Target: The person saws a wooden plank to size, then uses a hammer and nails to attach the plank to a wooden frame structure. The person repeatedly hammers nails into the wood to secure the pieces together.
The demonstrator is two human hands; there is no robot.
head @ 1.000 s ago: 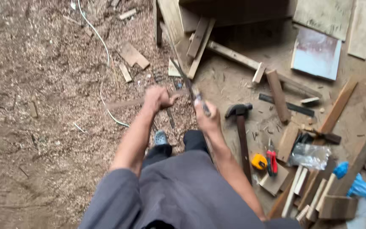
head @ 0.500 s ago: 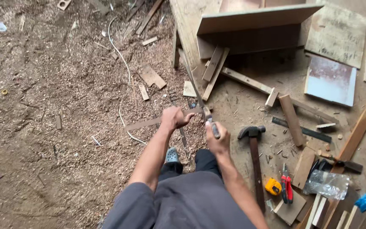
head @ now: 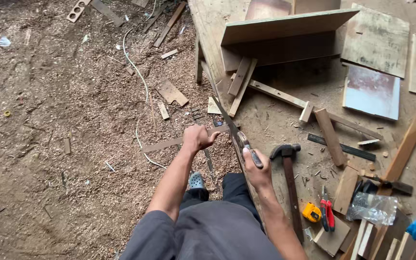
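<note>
**Two hands on a strip of wood and a saw, over a sawdust floor**

A person's left hand closes around a thin wooden strip that lies across the sawdust-covered floor. The right hand grips the handle of a hand saw, whose blade slants up and away, crossing the strip just beside the left hand. A hammer lies near the right hand; a yellow tape measure and red pliers rest farther right among wood offcuts.
</note>
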